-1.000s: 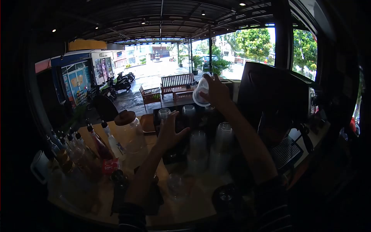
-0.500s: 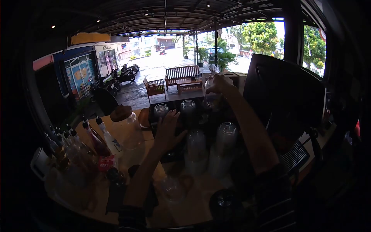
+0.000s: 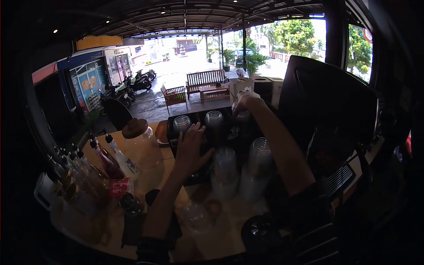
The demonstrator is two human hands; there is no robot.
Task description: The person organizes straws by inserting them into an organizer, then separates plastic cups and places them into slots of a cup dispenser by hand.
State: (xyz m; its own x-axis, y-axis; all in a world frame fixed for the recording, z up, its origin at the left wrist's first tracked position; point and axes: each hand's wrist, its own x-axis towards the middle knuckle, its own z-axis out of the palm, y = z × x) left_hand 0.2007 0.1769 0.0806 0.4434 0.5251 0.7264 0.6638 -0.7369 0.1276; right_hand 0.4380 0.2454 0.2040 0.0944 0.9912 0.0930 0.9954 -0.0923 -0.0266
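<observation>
My left hand (image 3: 191, 148) lies with its fingers spread on the front of a black holder (image 3: 201, 138). Just beyond its fingertips is a clear cup (image 3: 181, 123); a second clear cup (image 3: 214, 118) sits in the middle of the holder's back row. My right hand (image 3: 246, 99) reaches to the back right of the holder, its fingers curled down around the top of another clear cup (image 3: 240, 114). The hand hides much of that cup. Nearer to me, two stacks of clear plastic cups (image 3: 225, 170) (image 3: 259, 165) stand side by side in dim light.
Several pump bottles (image 3: 121, 157) stand at the left, next to a large glass jar with a wooden lid (image 3: 134, 128). A clear rounded vessel (image 3: 197, 217) sits on the near counter. A dark monitor (image 3: 329, 95) rises at the right. Benches (image 3: 205, 80) and parked motorbikes are beyond the counter.
My right hand has moved down and slightly left, bringing the clear cup lower toward the holder. My left hand stays spread in the same place. The view has shifted slightly.
</observation>
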